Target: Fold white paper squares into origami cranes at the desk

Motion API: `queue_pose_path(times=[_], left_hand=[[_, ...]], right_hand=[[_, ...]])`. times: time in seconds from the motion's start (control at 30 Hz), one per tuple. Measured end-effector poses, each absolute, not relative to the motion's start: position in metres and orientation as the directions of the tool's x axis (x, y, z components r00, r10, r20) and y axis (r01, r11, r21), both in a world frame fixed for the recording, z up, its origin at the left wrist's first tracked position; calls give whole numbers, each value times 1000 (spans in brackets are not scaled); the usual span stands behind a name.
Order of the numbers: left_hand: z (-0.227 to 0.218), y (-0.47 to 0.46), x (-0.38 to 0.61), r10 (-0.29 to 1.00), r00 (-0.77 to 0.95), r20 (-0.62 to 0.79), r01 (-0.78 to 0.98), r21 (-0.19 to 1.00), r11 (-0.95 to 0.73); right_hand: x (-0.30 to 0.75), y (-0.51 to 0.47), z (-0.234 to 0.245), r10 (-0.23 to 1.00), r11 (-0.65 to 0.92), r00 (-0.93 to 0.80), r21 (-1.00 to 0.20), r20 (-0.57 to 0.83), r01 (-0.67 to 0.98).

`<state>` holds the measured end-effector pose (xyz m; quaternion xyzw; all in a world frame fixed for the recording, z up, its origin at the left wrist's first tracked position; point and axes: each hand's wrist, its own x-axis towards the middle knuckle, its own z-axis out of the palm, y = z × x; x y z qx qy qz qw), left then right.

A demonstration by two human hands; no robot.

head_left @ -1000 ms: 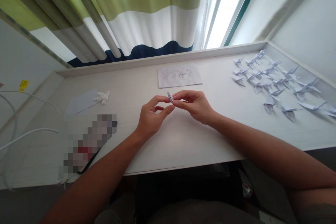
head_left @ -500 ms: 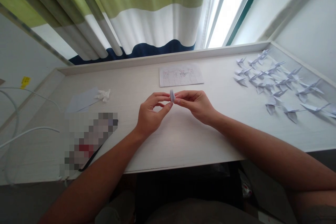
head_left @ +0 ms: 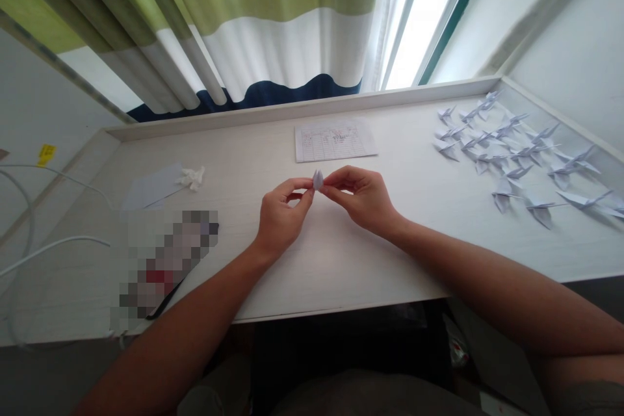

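Note:
A small piece of folded white paper is pinched between both hands over the middle of the white desk. Its pointed tip stands up, while the fingertips cover its sides and lower part. My left hand grips it from the left with thumb and fingers. From the right, my right hand holds it the same way, thumb below the index finger. Several folded paper cranes stand grouped on the right side of the desk.
Behind the hands lies a printed sheet. To the left are loose white paper, a crumpled tissue and a blurred-out dark-edged object near my left forearm. White cables run along the far left. A raised rim edges the back.
The folded paper has turned between the fingers and now shows a broader face with a split tip. Both hands have shifted only slightly.

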<state>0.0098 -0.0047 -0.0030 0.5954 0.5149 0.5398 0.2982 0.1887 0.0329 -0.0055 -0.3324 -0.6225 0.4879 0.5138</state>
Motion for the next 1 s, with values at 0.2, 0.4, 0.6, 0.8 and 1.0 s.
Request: queue_pose_path(times=[0.2, 0.4, 0.6, 0.8, 1.0], left_hand=[[-10, 0, 9, 952, -162, 261, 80, 965, -251], [-8, 2, 11, 988, -74, 135, -138, 980, -144], [-9, 2, 11, 994, -77, 79, -157, 983, -91], [-7, 2, 9, 998, 59, -15, -113, 993, 22], [-5, 0, 10, 994, 81, 74, -62, 996, -69]], right_hand=[[190, 35, -4, 928, 245, -258, -962, 270, -125], [191, 38, -3, 944, 161, -259, -971, 203, -174], [191, 37, -2, 939, 132, -290, -971, 188, -201], [191, 39, -2, 942, 121, -286, -973, 175, -197], [194, 41, -1, 922, 85, -364, -985, 135, -150]])
